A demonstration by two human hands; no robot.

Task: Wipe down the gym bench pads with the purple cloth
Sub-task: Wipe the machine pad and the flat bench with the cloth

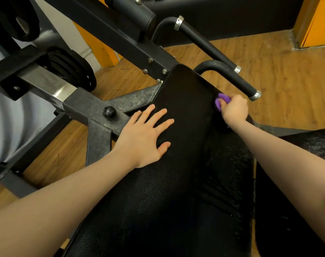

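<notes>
So your left hand (146, 135) lies flat, fingers spread, on the black bench pad (176, 182). Your right hand (234, 110) grips the bunched purple cloth (219, 102) against the pad's right edge.

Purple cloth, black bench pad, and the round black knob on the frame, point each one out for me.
purple cloth (221, 101), head view, on the fold showing above the fingers.
bench pad (185, 93), head view, on its bare top surface.
round black knob (109, 112), head view, on the ball's centre.

Left hand (146, 135) on pad (185, 101) (cloth (221, 102) at right edge).
</notes>
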